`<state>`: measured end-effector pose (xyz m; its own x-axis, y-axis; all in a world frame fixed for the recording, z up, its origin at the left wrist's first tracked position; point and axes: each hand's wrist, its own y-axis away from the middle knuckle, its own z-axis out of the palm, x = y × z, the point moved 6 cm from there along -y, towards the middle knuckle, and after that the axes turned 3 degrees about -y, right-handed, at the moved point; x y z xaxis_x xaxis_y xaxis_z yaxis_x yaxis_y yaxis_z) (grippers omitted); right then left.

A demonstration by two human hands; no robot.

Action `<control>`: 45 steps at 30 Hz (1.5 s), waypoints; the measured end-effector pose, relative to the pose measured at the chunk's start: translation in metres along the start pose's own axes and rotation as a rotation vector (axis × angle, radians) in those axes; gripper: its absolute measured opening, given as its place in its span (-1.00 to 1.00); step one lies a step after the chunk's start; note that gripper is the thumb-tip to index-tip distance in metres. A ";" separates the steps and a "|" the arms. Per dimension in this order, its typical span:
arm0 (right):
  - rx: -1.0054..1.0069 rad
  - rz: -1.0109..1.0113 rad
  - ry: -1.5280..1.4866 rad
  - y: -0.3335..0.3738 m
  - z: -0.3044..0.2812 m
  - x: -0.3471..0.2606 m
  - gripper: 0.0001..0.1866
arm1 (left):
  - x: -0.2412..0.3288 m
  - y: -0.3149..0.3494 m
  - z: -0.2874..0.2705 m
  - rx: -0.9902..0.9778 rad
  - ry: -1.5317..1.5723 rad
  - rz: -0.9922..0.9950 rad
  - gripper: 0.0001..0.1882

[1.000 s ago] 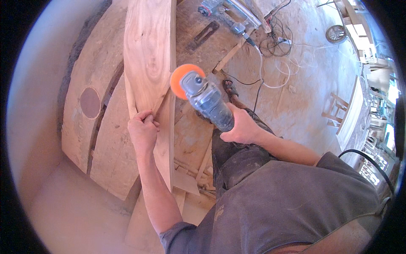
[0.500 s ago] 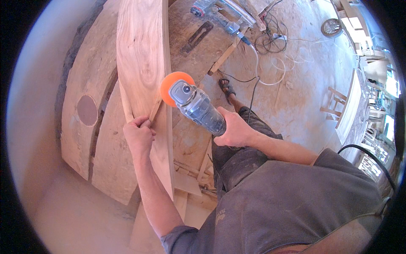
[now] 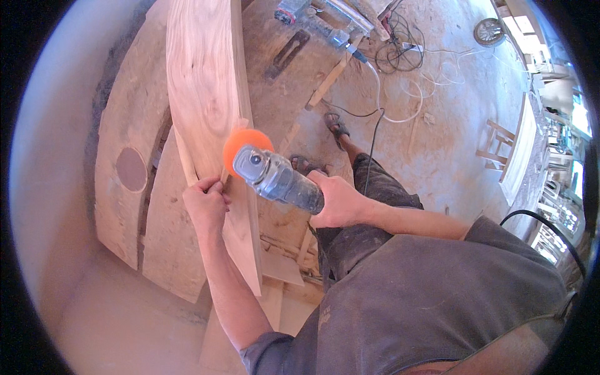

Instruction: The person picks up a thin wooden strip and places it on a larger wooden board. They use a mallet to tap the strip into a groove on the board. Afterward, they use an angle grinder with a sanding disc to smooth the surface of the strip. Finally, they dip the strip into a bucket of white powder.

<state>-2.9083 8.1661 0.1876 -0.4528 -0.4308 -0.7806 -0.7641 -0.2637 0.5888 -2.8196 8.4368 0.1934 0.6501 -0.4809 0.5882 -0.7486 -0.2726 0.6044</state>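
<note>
My right hand is wrapped round the body of an angle grinder. An orange round pad is fitted on its head, over the right edge of a long wooden board. Whether the pad touches the wood, I cannot tell. My left hand is closed, fingers curled and thumb pressed in, gripping the narrow end of a wooden piece beside the board; its fingers hide most of that end.
Under the board lies a worn wooden worktop with a brown sanding disc on it. A nail gun with a hose stands at the back. Tangled black cable, a wheel and a wooden frame lie beyond.
The grinder in my right hand has moved left and nearer to me, its orange pad now further over the board's edge. My left hand keeps its grip.
</note>
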 end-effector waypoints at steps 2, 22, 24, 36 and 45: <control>0.012 0.001 0.015 -0.001 0.000 0.001 -0.31 | 0.000 -0.002 0.000 -0.014 0.000 0.006 -0.78; 0.234 0.032 -0.227 0.000 -0.081 0.010 -0.32 | -0.011 -0.010 -0.010 -0.050 0.245 -0.073 -0.83; 0.234 0.061 -0.263 0.000 -0.083 0.020 -0.31 | -0.011 -0.014 -0.012 -0.083 0.311 -0.118 -0.85; 0.145 -0.048 -0.044 0.002 -0.047 -0.010 -0.35 | -0.016 0.007 0.001 0.118 0.275 0.018 -0.94; 0.000 -0.068 0.022 -0.008 -0.009 -0.023 -0.41 | -0.013 0.010 0.007 0.163 0.272 0.029 -0.91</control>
<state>-2.8873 8.1702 0.2030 -0.3902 -0.4305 -0.8139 -0.7925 -0.2929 0.5349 -2.8369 8.4346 0.1879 0.6226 -0.2556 0.7396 -0.7641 -0.4026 0.5041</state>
